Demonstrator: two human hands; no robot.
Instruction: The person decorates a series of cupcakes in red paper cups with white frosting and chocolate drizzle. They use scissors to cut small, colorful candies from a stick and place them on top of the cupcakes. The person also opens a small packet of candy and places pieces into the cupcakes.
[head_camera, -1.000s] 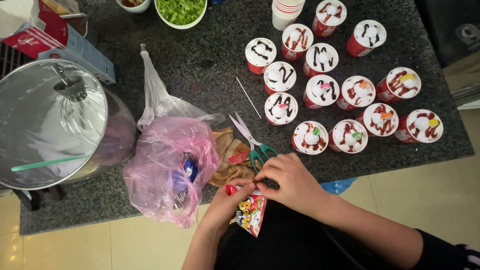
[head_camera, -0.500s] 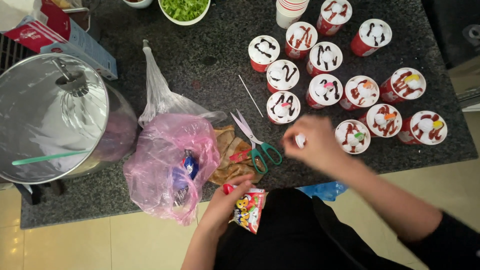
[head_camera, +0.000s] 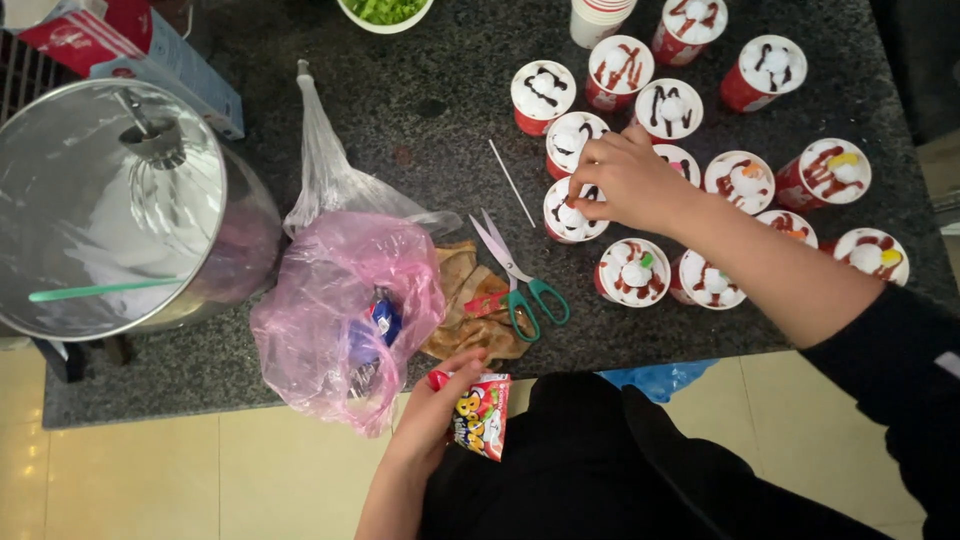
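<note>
Since the earlier frames, the right hand (head_camera: 628, 180) has travelled from the candy packet near the body, out over the scissors, and now rests above the group of red cups. Its fingers are pinched together over one cream-topped cup (head_camera: 572, 212) at the left side of the group, touching or almost touching the cream; whether a small candy is between the fingertips cannot be seen. The left hand (head_camera: 432, 403) has stayed at the tabletop (head_camera: 420, 120) edge and grips the small colourful candy packet (head_camera: 482, 414), closed around its upper part, with the packet hanging just off the edge.

The cups nearest to the person already show coloured pieces on the cream, while the cups (head_camera: 543, 88) further back have only cream and sauce.

To do this step well, the person should lower the fingertips only to the surface of the cream and release there, so that the swirl is not pressed flat. The wrist should stay high, because the sleeve passes close over the neighbouring cups (head_camera: 633, 271). The packet should be kept upright so nothing falls to the floor. The green-handled scissors (head_camera: 517, 280), the thin white stick (head_camera: 511, 183) and the pink plastic bag (head_camera: 340, 310) lie to the left, apart from the cups. A large metal pot (head_camera: 110, 200) stands further left.
</note>
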